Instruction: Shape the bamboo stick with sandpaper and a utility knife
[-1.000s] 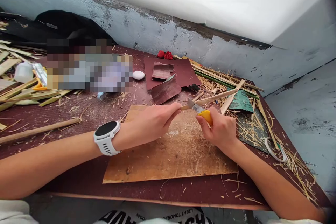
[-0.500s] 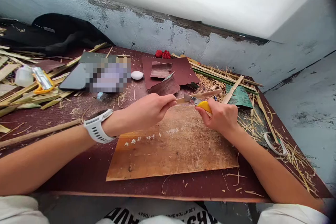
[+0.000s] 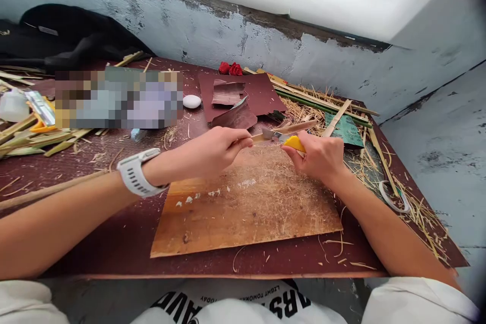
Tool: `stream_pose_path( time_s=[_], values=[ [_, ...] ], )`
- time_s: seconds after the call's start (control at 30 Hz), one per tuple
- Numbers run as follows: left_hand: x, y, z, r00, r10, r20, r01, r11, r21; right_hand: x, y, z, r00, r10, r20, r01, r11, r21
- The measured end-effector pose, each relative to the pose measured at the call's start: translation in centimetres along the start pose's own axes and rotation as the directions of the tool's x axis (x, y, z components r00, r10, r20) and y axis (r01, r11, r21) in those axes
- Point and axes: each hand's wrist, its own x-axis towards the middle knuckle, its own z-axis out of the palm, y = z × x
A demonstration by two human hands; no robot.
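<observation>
Above the far edge of a wooden board, my left hand pinches one end of a thin bamboo strip. The strip reaches right, past my right hand. My right hand is wrapped round the yellow handle of a utility knife. Its metal blade lies against the strip, a little right of my left fingertips. Fine shavings and small white bits lie on the board.
Dark red sheets and a white egg-shaped object lie behind my hands. Bamboo strips and shavings, green sandpaper and a tape roll are at right. At left are bamboo pieces, a plastic bottle and black cloth.
The camera view has shifted slightly, so the table appears lower-left to higher-left in frame. The knife blade sits slightly nearer my left fingers on the strip. Both grips are unchanged.
</observation>
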Motion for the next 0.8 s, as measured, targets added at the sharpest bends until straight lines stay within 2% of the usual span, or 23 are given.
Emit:
stream_pose_path(
  time_s=[0.07,0.13,0.2,0.27,0.33,0.43,0.57,0.7,0.8],
  values=[
    [-0.3,-0.1,0.1,0.998,-0.005,-0.057,0.019,0.97,0.243,0.1,1.2,0.2,0.997,0.066,0.033,-0.067,0.997,0.024],
    [-0.9,-0.5,0.0,0.99,-0.004,-0.138,0.064,0.899,0.433,0.1,3.5,0.2,0.975,0.221,0.036,-0.222,0.974,0.043],
    [-1.3,-1.0,-0.1,0.973,-0.025,-0.23,0.128,0.887,0.444,0.1,5.9,-0.2,0.914,0.405,-0.018,-0.404,0.913,0.057],
    [-1.4,-1.3,-0.3,0.955,-0.062,-0.29,0.167,0.92,0.354,0.2,7.3,-0.7,0.878,0.471,-0.083,-0.464,0.881,0.089],
    [-1.2,-1.3,-0.2,0.957,-0.088,-0.277,0.159,0.957,0.243,0.2,6.7,-1.2,0.9,0.431,-0.073,-0.414,0.894,0.169],
    [-0.8,-1.0,0.3,0.971,-0.103,-0.216,0.126,0.987,0.097,0.0,3.5,-1.4,0.951,0.306,-0.038,-0.282,0.913,0.296],
    [-1.0,-0.2,0.9,0.979,-0.112,-0.171,0.093,0.989,-0.114,-0.4,0.2,-1.0,0.987,0.145,-0.065,-0.123,0.956,0.266],
    [-1.3,0.3,0.9,0.985,-0.117,-0.129,0.08,0.962,-0.262,-0.7,-0.5,-1.1,0.996,0.045,-0.08,-0.027,0.975,0.219],
    [-1.5,0.6,1.1,0.985,-0.108,-0.133,0.071,0.965,-0.254,-0.7,-0.7,-1.5,0.996,0.019,-0.083,-0.001,0.977,0.214]
  ],
)
